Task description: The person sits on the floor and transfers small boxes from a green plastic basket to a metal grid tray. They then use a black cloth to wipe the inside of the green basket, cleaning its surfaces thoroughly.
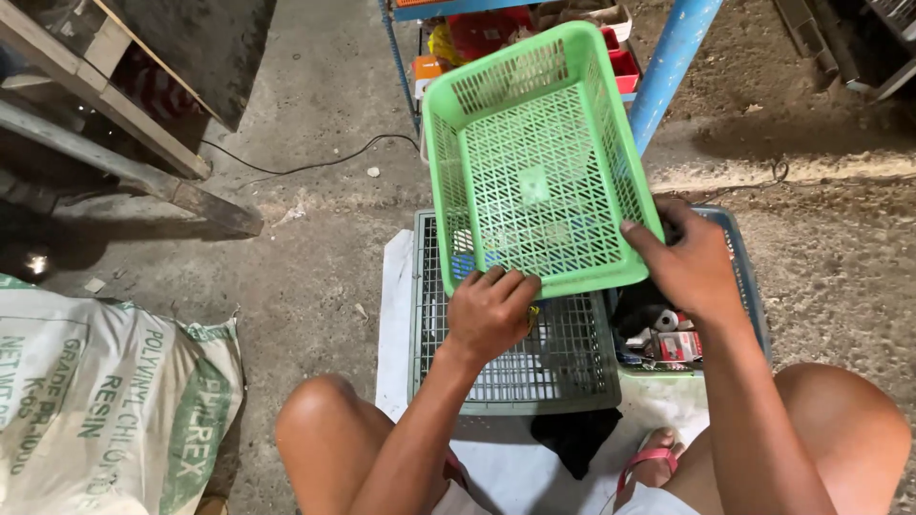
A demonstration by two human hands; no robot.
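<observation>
So where we're at: the big light-green perforated plastic basket [534,157] is up off the ground, tilted so its empty inside faces us, and as far as we can tell nothing's left in it. It hangs over the grey slotted plastic crate [520,358], which looks empty too. We've got the green basket by its near rim with both hands. Left hand [491,310] is curled under the lower edge, fingers pressed together and folded around the rim. Right hand [689,265] clamps the right corner, thumb on top, other fingers hidden behind the rim so we can't tell how they sit. Looks like the emptying part is done, and what's left is setting it down somewhere, just our guess. On the right there's a blue plastic bin [750,286] with small boxes and dark bits in it, mostly behind our arm. Everything sits on a white sheet [396,315] over a rough, dusty concrete floor [315,219]. Around us: a white and green woven resin sack [105,401] lower left, a blue painted metal shelf post [668,67], weathered wooden beams [124,167], a thin black cable [305,170], and a dark cloth [575,441] by our sandal.
</observation>
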